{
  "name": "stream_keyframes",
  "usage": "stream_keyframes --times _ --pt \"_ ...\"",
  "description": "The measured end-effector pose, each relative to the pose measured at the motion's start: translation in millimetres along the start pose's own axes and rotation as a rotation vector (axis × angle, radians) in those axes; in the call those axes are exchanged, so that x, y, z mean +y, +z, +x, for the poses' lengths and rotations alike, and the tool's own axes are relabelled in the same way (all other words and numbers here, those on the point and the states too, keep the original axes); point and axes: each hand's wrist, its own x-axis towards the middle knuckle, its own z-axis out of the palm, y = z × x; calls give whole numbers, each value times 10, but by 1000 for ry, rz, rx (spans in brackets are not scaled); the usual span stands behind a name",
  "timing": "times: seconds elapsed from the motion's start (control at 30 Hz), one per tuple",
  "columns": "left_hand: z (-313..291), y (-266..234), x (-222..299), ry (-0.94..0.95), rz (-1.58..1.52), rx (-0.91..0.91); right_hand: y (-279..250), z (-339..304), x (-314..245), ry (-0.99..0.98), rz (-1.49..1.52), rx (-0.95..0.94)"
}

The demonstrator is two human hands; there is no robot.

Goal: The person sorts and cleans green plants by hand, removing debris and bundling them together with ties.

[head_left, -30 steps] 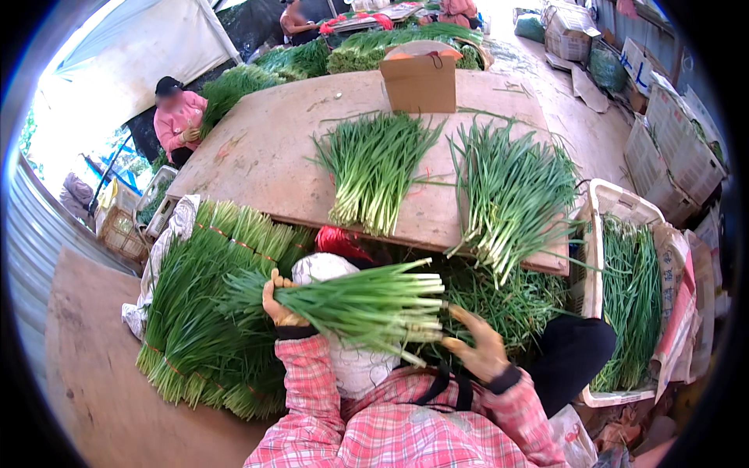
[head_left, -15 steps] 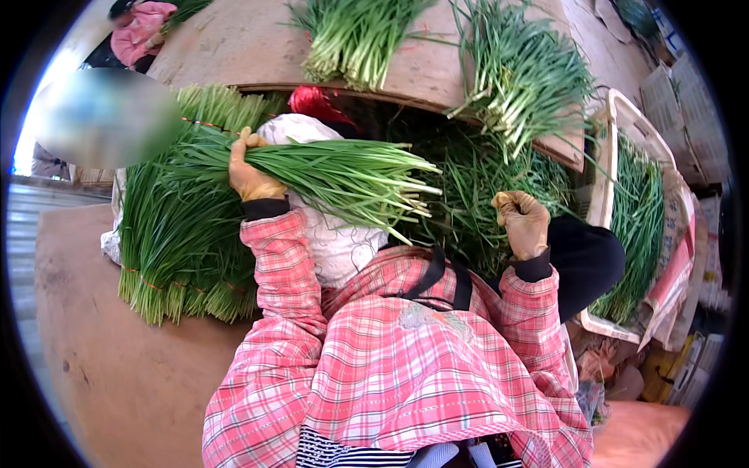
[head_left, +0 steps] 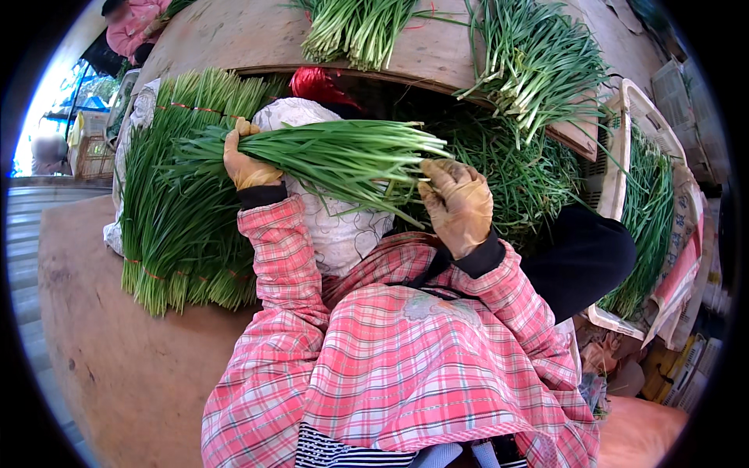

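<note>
My left hand (head_left: 248,160), in a yellowish glove, is closed around the leafy part of a bunch of garlic chives (head_left: 343,152). The bunch lies level above a white cloth-like bundle (head_left: 312,226), with its pale stem ends pointing right. At those ends is my right hand (head_left: 459,199), gloved alike, its thumb and fingers bent and closed on some of the stems. To the left of my left hand lies a big stack of tied garlic chive bundles (head_left: 183,210), bound with thin red bands.
Loose greens (head_left: 515,183) lie beyond my right hand. Two chive piles, one far middle (head_left: 355,35) and one far right (head_left: 538,70), rest on a wooden board (head_left: 226,47). A white crate (head_left: 616,164) of greens stands at right. Another person (head_left: 133,31) sits far left.
My right hand has moved left and forward from above the loose greens to the stem ends, and its fist has loosened. The left hand still grips the bunch, shifted only slightly.
</note>
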Motion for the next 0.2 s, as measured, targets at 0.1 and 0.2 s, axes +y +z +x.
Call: stream_keyframes --times 0.1,0.2 --pt "-37 -106 -12 36 -1 58 46 -96 36 258 181 -123" --pt "454 -8 96 275 -226 -168 204 -65 202 428 755 -306"
